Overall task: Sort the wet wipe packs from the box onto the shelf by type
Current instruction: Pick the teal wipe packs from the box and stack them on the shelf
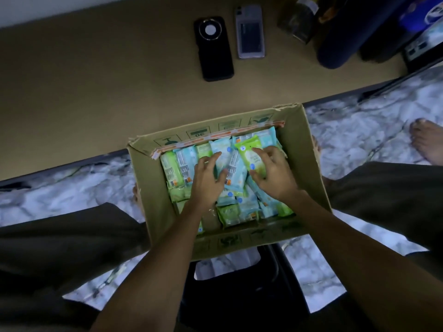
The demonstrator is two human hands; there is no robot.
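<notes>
While seemingly ungripped, hands touch packs.

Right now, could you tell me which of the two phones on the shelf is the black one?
The left phone, with the large round camera ring; the right phone is grey.

The box is plain brown corrugated cardboard, matt, its top edges torn ragged and a strip of orange-printed tape along the far inner rim. The wet wipe packs inside are thin plastic film in pale blue and green (slightly shiny where the light catches them). The shelf surface is smooth, matt tan. One phone looks matt black, the other grey with a faint sheen. The floor is glossy, marble-patterned.
</notes>
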